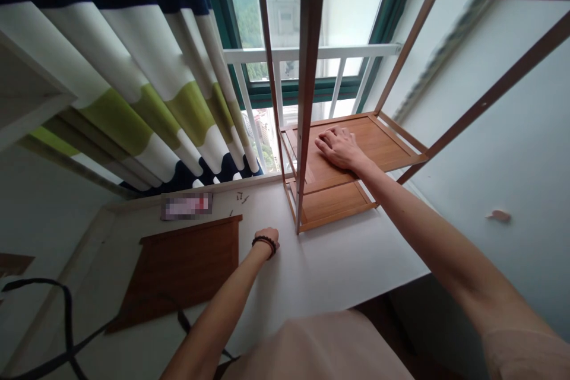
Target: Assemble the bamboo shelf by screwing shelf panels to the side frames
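Note:
A wooden shelf rack [307, 101] with thin brown posts stands on the white table [347, 261] by the window. My right hand [337, 146] lies flat, fingers spread, on the rack's upper shelf board [383, 145]. A lower shelf board [332, 202] sits beneath it. My left hand [268, 237], with a dark bead bracelet at the wrist, rests on the table as a closed fist just left of the rack's front post; I cannot see anything in it. A loose brown shelf panel [182, 267] lies flat on the table to the left of that hand.
Several small screws [240, 197] lie near the table's back edge beside a blurred-out packet [186, 205]. A striped curtain [146, 101] hangs at the left, a white window rail [312, 53] behind the rack. A black strap [66, 320] trails across the lower left.

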